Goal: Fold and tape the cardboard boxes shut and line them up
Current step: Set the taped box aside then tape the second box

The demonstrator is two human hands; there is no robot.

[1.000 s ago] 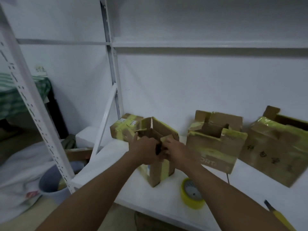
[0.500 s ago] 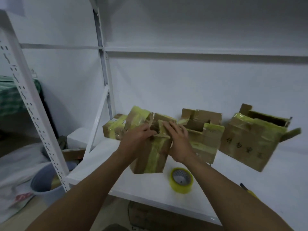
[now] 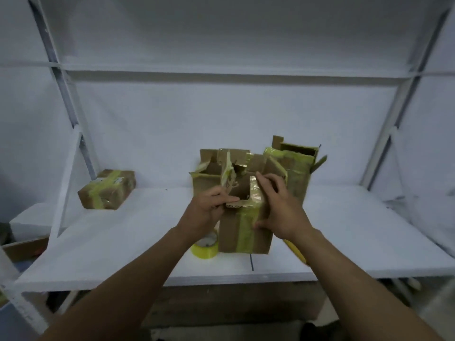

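Cardboard box (image 3: 246, 232) | left grip (image 3: 206, 210) pinches flap (image 3: 242, 205) | right grip (image 3: 280, 210) clasps side

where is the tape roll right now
In the head view the tape roll sits on the shelf near centre, beside the lower left corner of the held box and just below the left hand.

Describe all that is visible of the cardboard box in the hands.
The cardboard box is brown, tall and upright, with a strip of yellowish tape down its front. Its top is open, flaps not folded shut. It seems to stand on the white shelf. The left hand pinches a top flap; the right hand grips its right side.
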